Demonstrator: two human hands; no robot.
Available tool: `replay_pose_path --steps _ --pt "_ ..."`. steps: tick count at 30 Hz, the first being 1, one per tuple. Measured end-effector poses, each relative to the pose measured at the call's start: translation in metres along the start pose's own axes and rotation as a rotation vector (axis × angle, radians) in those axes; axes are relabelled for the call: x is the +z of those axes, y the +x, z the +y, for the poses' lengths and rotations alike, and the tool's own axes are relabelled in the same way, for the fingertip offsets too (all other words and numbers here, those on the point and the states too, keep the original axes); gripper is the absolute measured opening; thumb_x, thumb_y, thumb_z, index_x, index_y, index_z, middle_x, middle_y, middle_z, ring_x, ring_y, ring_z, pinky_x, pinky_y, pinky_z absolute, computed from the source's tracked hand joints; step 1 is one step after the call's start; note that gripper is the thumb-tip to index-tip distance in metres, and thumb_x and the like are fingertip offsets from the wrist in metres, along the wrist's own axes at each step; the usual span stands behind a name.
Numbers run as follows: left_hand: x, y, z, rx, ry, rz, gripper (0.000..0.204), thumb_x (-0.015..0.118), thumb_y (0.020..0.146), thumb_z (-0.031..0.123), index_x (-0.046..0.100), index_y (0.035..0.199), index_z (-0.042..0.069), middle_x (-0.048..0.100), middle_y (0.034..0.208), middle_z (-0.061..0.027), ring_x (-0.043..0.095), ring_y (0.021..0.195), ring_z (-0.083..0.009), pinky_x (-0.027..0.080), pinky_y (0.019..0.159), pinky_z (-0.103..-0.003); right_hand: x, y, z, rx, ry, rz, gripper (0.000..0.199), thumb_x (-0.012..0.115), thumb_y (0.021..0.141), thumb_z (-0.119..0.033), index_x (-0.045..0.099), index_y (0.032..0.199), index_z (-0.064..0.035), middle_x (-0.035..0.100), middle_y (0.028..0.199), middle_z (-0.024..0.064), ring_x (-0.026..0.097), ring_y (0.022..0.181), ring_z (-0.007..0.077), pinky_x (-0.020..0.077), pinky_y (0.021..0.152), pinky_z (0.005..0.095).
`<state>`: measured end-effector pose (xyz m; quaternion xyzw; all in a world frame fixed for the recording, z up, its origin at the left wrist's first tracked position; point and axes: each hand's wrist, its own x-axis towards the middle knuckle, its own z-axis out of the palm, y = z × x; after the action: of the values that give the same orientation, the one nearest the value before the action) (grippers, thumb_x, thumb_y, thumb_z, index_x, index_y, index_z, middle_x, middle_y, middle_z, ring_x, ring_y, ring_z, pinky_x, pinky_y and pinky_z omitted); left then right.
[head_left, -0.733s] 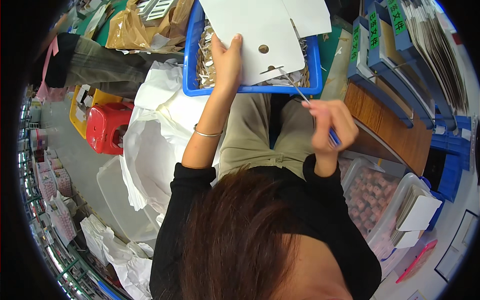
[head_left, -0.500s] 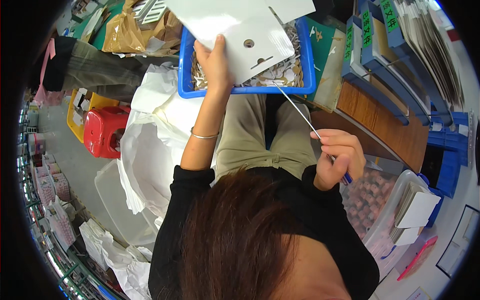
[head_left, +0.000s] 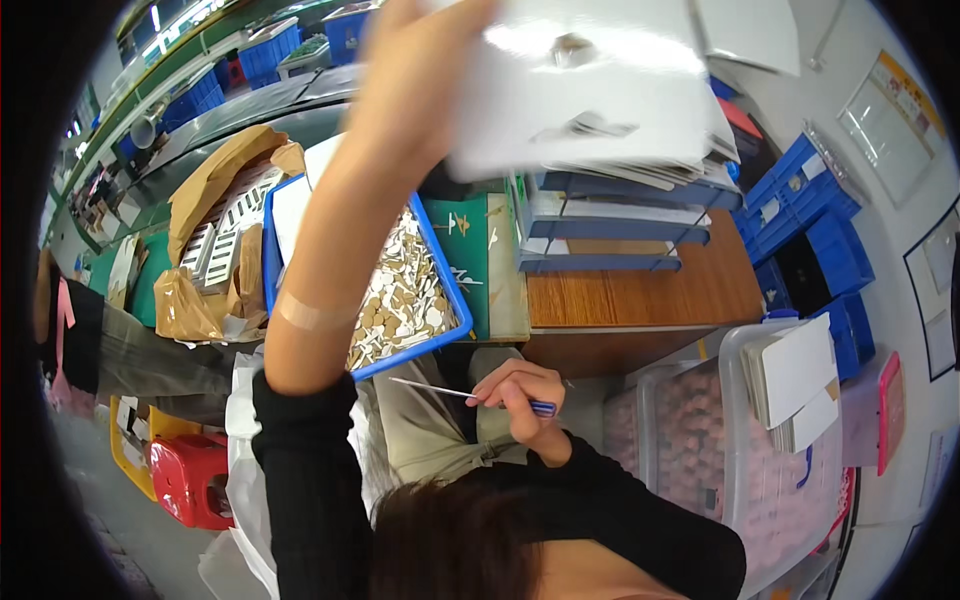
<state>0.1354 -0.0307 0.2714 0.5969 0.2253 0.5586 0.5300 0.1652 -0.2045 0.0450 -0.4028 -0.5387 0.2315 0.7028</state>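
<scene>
You are lifting the white card (head_left: 585, 95) high with your left hand (head_left: 425, 70), fingers clamped on its left edge; a moment earlier it was lying over the blue tray (head_left: 452, 300). The tray's pale small parts (head_left: 400, 295) are now showing uncovered. Your right hand (head_left: 525, 395) is closed on a thin blue-handled tool (head_left: 470, 395), drawn back to your lap, its tip pointing left, clear of the card.
</scene>
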Motion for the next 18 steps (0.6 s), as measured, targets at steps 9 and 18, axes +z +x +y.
replay_pose_path --steps 9,18 --pt "0.104 0.117 -0.084 0.282 0.960 0.013 0.056 0.060 0.074 0.049 0.063 0.091 -0.004 0.062 0.071 -0.0214 0.060 0.069 -0.0310 0.049 0.072 -0.039 -0.014 -0.004 -0.001 -0.067 -0.060 -0.017 0.019 0.047 0.073 0.004 0.057 0.057 0.0046 0.062 0.066 0.0121 0.052 0.051 0.0171 0.0417 0.051 0.0214" --pt "-0.144 0.094 -0.208 0.426 1.420 0.435 0.048 0.056 0.078 0.042 0.061 0.079 -0.006 0.062 0.090 -0.0210 0.058 0.079 -0.0363 0.045 0.074 -0.044 -0.044 -0.010 0.008 -0.089 0.075 0.320 0.027 0.042 0.078 -0.002 0.052 0.054 0.0016 0.059 0.062 0.0140 0.054 0.047 0.0208 0.0452 0.049 0.0251"
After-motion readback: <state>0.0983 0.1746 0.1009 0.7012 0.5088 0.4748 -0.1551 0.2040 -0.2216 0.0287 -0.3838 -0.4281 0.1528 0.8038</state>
